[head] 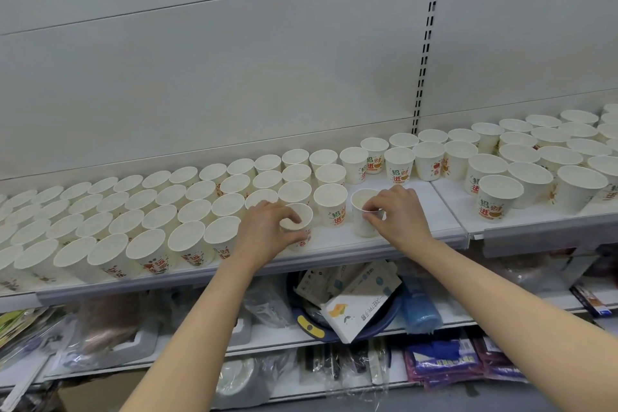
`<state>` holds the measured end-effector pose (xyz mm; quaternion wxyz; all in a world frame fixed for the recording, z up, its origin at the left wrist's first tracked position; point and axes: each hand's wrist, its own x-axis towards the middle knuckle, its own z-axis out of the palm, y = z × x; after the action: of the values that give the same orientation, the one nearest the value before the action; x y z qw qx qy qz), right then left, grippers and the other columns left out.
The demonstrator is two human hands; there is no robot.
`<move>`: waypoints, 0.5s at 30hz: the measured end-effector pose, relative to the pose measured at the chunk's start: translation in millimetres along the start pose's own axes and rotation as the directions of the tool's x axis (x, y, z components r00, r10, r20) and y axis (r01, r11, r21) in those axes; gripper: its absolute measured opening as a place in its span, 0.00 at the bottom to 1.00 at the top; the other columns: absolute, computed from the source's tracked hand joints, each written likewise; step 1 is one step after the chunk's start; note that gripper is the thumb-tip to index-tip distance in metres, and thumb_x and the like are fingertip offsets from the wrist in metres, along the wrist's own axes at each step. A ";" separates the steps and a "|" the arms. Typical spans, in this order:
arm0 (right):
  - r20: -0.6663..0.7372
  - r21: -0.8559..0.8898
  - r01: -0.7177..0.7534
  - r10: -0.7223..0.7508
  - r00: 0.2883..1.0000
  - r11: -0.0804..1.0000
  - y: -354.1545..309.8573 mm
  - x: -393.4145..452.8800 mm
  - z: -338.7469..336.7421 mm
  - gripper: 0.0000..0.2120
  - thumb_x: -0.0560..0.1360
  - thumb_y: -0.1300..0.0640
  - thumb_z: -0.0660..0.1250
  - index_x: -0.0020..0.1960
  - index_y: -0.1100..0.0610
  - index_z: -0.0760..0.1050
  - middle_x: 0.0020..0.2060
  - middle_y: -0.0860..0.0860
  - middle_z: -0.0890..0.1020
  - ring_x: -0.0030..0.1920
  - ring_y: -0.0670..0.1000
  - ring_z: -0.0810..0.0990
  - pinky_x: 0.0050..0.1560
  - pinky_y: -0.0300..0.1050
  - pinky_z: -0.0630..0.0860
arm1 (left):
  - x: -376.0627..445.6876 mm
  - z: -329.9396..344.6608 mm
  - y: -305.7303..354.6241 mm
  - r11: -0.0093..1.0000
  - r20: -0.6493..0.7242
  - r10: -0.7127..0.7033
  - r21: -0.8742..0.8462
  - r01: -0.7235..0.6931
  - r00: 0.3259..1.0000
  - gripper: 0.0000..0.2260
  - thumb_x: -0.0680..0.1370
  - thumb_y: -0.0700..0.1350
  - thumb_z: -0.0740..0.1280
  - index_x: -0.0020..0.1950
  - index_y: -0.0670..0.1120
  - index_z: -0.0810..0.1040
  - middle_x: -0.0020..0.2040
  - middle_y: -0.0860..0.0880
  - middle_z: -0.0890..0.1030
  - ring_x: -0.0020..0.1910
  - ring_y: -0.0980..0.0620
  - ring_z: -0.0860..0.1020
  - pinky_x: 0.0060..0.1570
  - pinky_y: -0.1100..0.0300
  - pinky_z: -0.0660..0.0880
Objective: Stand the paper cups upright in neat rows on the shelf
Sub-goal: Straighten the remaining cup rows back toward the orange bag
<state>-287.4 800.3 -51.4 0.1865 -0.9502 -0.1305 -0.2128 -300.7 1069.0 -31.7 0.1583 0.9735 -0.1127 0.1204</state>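
We hold two paper cups at the shelf (334, 244) front: left hand (267, 227) curls around one cup (299, 227), right hand (398, 214) pinches another cup (363, 217) at its rim. We judge them light and crushable; grip gently near the stiffer rim.

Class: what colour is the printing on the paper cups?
Red and orange with some green on white paper cups, clearest in the head view.

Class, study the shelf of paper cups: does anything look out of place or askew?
No cup is tipped. The white paper cup pinched by the right hand stands apart from the neat rows, and the cups on the right shelf section sit unevenly.
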 end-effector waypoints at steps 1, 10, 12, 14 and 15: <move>-0.002 0.000 0.006 -0.006 1.000 1.000 -0.1 0.1 0.5 0.04 0.71 0.53 0.72 0.43 0.53 0.82 0.39 0.49 0.82 0.45 0.54 0.75 0.46 0.48 0.64 | 1.8 -1.4 2.6 1.000 -0.035 0.007 -0.016 -0.008 0.999 0.13 0.68 0.63 0.73 0.47 0.58 0.81 0.48 0.60 0.80 0.51 0.54 0.73 0.47 0.56 0.72; -0.030 0.011 0.055 -0.055 0.998 0.998 1.1 -3.7 -1.5 0.03 0.69 0.55 0.75 0.41 0.52 0.82 0.37 0.47 0.81 0.43 0.54 0.75 0.45 0.49 0.66 | 52.5 7.4 53.2 0.970 0.058 0.160 0.174 -0.168 0.985 0.12 0.74 0.58 0.70 0.54 0.56 0.82 0.52 0.54 0.81 0.53 0.50 0.72 0.52 0.56 0.66; -0.045 0.012 0.059 -0.059 0.997 0.998 4.8 -5.8 -4.0 0.04 0.68 0.56 0.75 0.41 0.52 0.81 0.35 0.47 0.81 0.42 0.54 0.75 0.44 0.49 0.67 | 59.0 13.1 57.6 0.959 0.088 0.161 0.220 -0.177 0.983 0.09 0.75 0.56 0.68 0.51 0.55 0.83 0.49 0.53 0.82 0.52 0.49 0.72 0.51 0.56 0.64; -0.064 0.021 0.065 -0.064 0.996 0.998 7.5 -7.8 -5.8 0.05 0.67 0.57 0.76 0.40 0.52 0.81 0.35 0.47 0.81 0.40 0.55 0.75 0.43 0.49 0.67 | 62.1 16.9 59.3 0.958 0.083 0.152 0.234 -0.168 0.985 0.08 0.76 0.54 0.67 0.49 0.55 0.84 0.46 0.52 0.82 0.50 0.49 0.72 0.50 0.56 0.64; -0.071 0.027 0.069 -0.067 0.995 0.997 8.0 -8.6 -6.1 0.05 0.66 0.57 0.77 0.39 0.53 0.81 0.34 0.47 0.80 0.40 0.54 0.75 0.42 0.49 0.67 | 63.6 18.5 59.7 0.958 0.078 0.148 0.235 -0.163 0.986 0.08 0.76 0.53 0.66 0.49 0.55 0.84 0.45 0.51 0.82 0.50 0.48 0.72 0.50 0.56 0.64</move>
<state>-294.5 789.2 -52.6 0.1977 -0.9342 -0.1595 -0.2504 -252.2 996.0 -14.7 0.0257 0.9768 -0.1781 0.1162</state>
